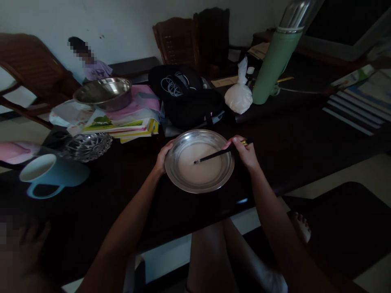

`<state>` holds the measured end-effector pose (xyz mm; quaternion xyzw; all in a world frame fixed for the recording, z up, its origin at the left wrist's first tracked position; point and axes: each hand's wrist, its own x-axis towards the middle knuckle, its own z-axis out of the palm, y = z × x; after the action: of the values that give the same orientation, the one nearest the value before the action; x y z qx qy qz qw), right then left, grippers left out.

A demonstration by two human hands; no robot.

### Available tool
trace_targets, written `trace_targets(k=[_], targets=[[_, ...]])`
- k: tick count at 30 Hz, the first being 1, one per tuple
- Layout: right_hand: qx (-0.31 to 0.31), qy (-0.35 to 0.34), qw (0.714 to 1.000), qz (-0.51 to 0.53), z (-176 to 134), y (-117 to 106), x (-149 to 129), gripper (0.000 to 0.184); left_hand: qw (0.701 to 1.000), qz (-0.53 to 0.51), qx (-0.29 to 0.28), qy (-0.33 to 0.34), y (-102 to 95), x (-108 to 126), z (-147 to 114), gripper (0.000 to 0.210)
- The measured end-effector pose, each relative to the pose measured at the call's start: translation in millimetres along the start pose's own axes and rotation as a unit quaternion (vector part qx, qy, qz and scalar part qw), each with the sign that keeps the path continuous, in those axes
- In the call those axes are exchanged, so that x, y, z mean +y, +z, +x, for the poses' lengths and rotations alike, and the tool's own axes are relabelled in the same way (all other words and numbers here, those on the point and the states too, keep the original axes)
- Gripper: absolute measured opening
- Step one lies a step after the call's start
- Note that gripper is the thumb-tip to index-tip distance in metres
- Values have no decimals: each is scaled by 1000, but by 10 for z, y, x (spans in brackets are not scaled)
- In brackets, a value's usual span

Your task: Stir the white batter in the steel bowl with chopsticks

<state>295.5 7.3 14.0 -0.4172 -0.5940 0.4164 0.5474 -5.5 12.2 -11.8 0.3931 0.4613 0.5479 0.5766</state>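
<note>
Shiny round metal bowl (220, 177): centre of the clock, above the near part of a dark glossy table (284, 138); cannot tell whether resting or lifted.
Cloudy off-white liquid (198, 173): pooled across the bottom of the bowl.
Left hand (164, 158): half curled, gripping the bowl's rim at nine o'clock, with most fingers hidden.
Right hand (243, 151): beside the rim at three o'clock, fingers bent tightly around the stick; cannot tell whether touching the bowl too.
Slim black stick (214, 154): slanting over the rim toward eight o'clock, with a pale-marked tip at the liquid.
Twelve o'clock: soft black fabric bag (194, 108), just beyond the bowl.
One o'clock: knotted clear plastic bag of white contents (239, 98), next to a tall green metal-topped flask (271, 67).
Nine o'clock: cut-glass dish (90, 147), near a light-blue handled mug (71, 173).
Ten o'clock: wide silver metal basin (114, 103), on stacked colourful booklets (146, 128).
</note>
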Motion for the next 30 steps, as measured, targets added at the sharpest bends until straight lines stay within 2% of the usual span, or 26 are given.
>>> trace_targets(k=[5, 8, 11, 17, 22, 24, 28, 30], targets=[[69, 0, 997, 36, 13, -22, 40, 42, 1000, -2, -5, 0, -14, -11, 8, 36], [34, 17, 999, 28, 11, -21, 30, 45, 1000, -8, -6, 3, -7, -7, -2, 37], [4, 6, 1000, -4, 16, -11, 13, 45, 1000, -10, -3, -2, 0, -2, -11, 37], [65, 11, 998, 23, 17, -29, 41, 44, 1000, -11, 6, -5, 8, 5, -9, 34], [-1, 4, 1000, 8, 9, -9, 16, 42, 1000, -10, 5, 2, 14, 13, -6, 32], [18, -4, 1000, 12, 17, -9, 26, 40, 1000, -10, 3, 1, 16, 15, -6, 30], [95, -9, 994, 61, 27, -37, 67, 40, 1000, -8, -3, 3, 11, 12, -8, 29], [83, -7, 994, 67, 19, -42, 65, 42, 1000, -9, -1, 4, 4, 6, -7, 30]])
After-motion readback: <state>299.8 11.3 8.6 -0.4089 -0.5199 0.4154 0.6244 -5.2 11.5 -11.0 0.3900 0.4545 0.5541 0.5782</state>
